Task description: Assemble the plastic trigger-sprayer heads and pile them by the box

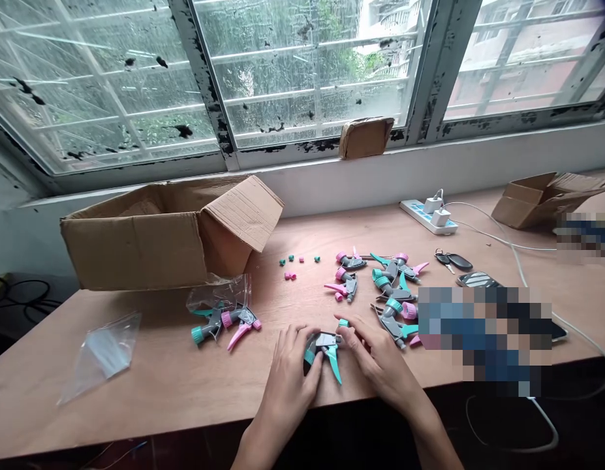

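My left hand is closed around a grey trigger spray head with a teal trigger and teal collar, near the table's front edge. Between the thumb and fingers of my right hand is a small teal nozzle cap, close to the front end of the spray head. Whether the two parts touch, I cannot tell. Two more spray heads, one with a teal collar and one with a pink trigger, lie to the left. To the right is a pile of several pink and teal spray heads.
Several loose caps lie mid-table. At the back left stands an open cardboard box, with a plastic bag before it. A power strip, keys, a phone and a smaller box are on the right.
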`<state>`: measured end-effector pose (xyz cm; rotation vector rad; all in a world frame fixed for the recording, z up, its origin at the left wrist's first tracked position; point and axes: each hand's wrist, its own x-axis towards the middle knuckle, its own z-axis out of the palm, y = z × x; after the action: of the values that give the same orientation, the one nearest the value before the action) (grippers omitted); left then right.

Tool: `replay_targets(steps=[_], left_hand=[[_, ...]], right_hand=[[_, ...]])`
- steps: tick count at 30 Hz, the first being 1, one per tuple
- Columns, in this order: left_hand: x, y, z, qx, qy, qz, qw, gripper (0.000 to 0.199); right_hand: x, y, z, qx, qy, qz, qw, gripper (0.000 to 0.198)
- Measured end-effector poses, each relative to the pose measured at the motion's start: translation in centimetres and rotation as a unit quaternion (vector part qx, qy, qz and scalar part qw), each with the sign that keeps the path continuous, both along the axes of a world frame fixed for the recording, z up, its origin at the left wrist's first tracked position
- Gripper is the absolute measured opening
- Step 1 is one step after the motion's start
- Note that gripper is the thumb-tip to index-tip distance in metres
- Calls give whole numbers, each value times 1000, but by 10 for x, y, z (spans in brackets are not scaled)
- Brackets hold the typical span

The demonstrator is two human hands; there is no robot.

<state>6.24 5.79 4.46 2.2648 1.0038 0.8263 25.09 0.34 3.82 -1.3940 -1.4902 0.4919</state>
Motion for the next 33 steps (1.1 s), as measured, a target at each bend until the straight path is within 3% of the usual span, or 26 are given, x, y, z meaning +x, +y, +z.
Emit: replay_targets(steps=[4,10,16,24,33], left_hand=[[-3,2,-3,-43,-64,28,997,47],[-5,0,5,-102,-101,17,990,32],[-3,-2,5,-169,-165,-3,972,37],[-6,-1,1,-176,-105,68,976,32],[-9,1,-2,-172,-118,56,976,27]], right_hand=[[0,-1,2,-10,8,-4,1000,35],[-9,-8,1,-6,92,6,996,38],[-22,-7,-2,-48,162,47,985,30],[-19,-9,-1,-52,130,40,989,30],[-19,-6,-2,-62,166,64,982,35]])
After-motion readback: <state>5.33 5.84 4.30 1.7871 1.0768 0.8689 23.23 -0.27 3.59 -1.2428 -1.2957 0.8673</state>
